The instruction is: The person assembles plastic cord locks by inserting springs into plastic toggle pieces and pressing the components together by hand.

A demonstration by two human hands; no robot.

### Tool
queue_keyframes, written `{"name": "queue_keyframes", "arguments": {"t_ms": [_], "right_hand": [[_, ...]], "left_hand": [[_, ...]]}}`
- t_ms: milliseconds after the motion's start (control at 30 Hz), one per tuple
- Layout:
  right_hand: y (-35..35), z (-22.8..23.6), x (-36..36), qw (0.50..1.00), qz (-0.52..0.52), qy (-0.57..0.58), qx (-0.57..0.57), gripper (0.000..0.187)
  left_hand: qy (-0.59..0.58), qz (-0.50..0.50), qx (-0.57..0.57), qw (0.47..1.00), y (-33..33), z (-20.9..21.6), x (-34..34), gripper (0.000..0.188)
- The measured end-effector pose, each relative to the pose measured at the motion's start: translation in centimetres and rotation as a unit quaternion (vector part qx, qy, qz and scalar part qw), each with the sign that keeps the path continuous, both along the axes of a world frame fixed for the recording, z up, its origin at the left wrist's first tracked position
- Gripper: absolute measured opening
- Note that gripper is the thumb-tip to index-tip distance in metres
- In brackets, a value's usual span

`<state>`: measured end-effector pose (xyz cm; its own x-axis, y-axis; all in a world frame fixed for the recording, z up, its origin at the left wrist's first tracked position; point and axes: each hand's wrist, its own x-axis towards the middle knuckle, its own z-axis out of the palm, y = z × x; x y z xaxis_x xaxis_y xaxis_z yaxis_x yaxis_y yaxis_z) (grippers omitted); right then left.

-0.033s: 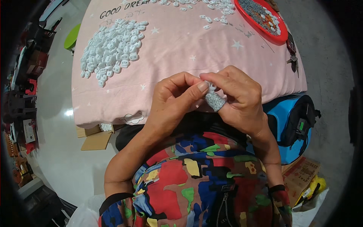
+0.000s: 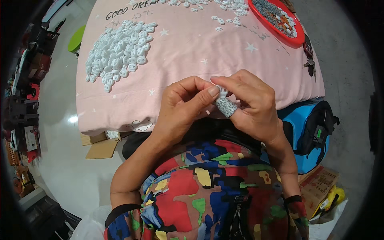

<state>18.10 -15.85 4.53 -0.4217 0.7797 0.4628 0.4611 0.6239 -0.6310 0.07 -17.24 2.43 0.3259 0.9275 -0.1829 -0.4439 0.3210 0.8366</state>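
Observation:
Above my lap, close to the near edge of the pink cloth, both hands meet around a small white plastic piece with holes in it. My left hand pinches its left side between thumb and forefinger. My right hand is closed on it from the other side, forefinger at its top. A grey speckled, knitted-looking cover sits on the right thumb just below the piece. Fingers hide part of the piece, so anything smaller between the fingertips cannot be made out.
A heap of similar white pieces lies at the left on the pink cloth. More are scattered at the far edge. A red tray holds small grey parts and white pieces. Keys lie near the right edge; a blue bag stands below.
The white piece and the covered right thumb have shifted very slightly to the left. Both hands keep their grip.

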Motion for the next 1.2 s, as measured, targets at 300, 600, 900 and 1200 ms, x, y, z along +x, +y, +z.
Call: {"name": "queue_keyframes", "arguments": {"t_ms": [300, 600, 900, 1200], "right_hand": [[1.1, 0.0, 0.5, 0.99, 0.027, -0.116, 0.074, 0.038], [1.5, -0.3, 0.2, 0.986, 0.046, -0.139, 0.074, 0.023], [2.1, -0.3, 0.4, 0.977, 0.089, -0.189, 0.035, 0.018], [2.3, -0.7, 0.8, 0.973, 0.118, -0.199, 0.004, 0.017]], "left_hand": [[0.022, -0.02, -0.039, 0.999, 0.5, -0.6, -0.7, 0.014], [0.044, -0.02, -0.045, 0.998, 0.6, -1.1, -0.7, 0.015], [0.04, -0.016, -0.054, 0.998, 0.6, -1.6, -0.7, 0.015], [0.036, -0.028, -0.054, 0.998, 0.5, -1.3, -0.6, 0.015]]}}
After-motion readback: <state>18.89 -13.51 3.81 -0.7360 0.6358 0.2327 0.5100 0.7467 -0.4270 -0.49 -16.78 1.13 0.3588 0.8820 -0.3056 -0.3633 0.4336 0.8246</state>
